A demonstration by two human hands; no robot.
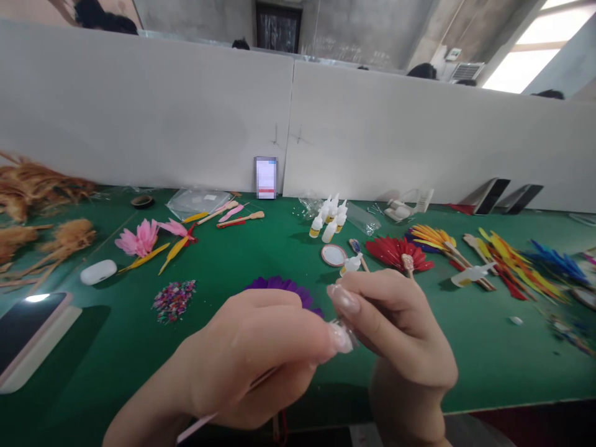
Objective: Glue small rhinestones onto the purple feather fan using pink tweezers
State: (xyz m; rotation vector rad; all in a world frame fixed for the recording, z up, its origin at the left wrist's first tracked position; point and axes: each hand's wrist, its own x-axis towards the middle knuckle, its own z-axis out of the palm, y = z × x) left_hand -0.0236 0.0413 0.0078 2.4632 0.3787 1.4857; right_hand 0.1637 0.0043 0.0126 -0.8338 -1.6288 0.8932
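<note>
Left hand (261,347): curled closed on slim pale stem (198,427), stem end jutting below palm, toward lower left; right hand (403,329): fingers bent, thumb tip just beside left thumb; cannot tell whether anything pinched there; purple feather piece (274,284): behind left hand, partly hidden; green table (233,267) bearing: multicoloured flakes (174,301), heaped, left; pink feathers (138,239), beyond flakes; small bottles (316,226), clustered upright, centre; red feather fan (388,253), beyond right hand.

Window (516,65) blown out white — soft shadows on the green table (223,254).
</note>
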